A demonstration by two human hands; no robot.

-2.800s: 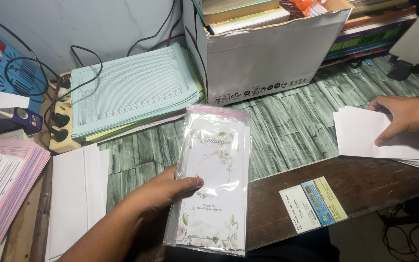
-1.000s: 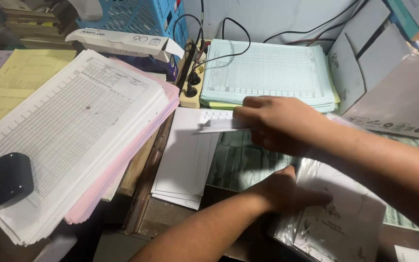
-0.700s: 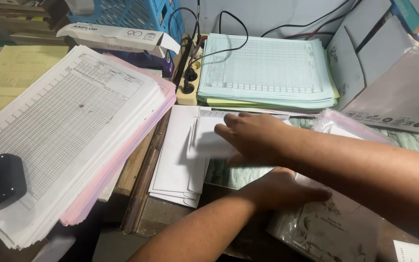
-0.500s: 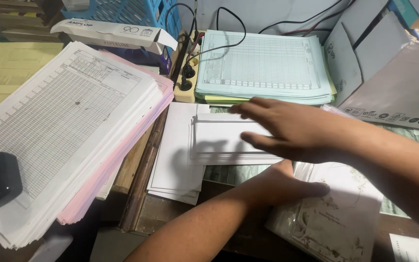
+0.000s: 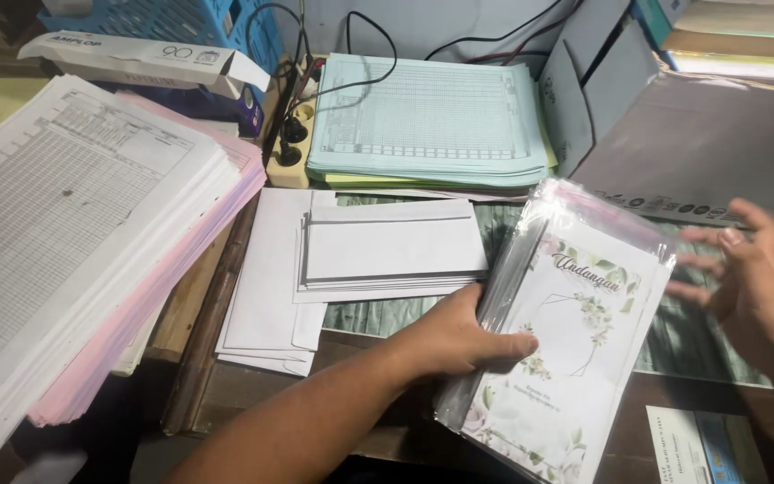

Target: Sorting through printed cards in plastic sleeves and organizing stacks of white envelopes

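My left hand (image 5: pixel 454 339) grips the left edge of a clear plastic pack of floral printed cards (image 5: pixel 575 341), thumb lying across its front. The pack rests tilted on the desk. My right hand (image 5: pixel 754 282) hovers open at the right, fingers spread, just off the pack's right edge and holding nothing. A small stack of white envelopes (image 5: pixel 387 246) lies flat on the desk left of the pack, partly on top of larger white envelopes (image 5: pixel 266 287).
A thick pile of white and pink gridded forms (image 5: pixel 82 242) fills the left. A pale green form stack (image 5: pixel 432 121) lies at the back by a power strip (image 5: pixel 290 143) with cables. A cardboard box (image 5: pixel 665 134) stands back right. A long white carton (image 5: pixel 136 58) sits far left.
My right hand has laid the white envelopes on the stack and pulled back to the right, now empty. The camera has swung right, showing the whole card pack.
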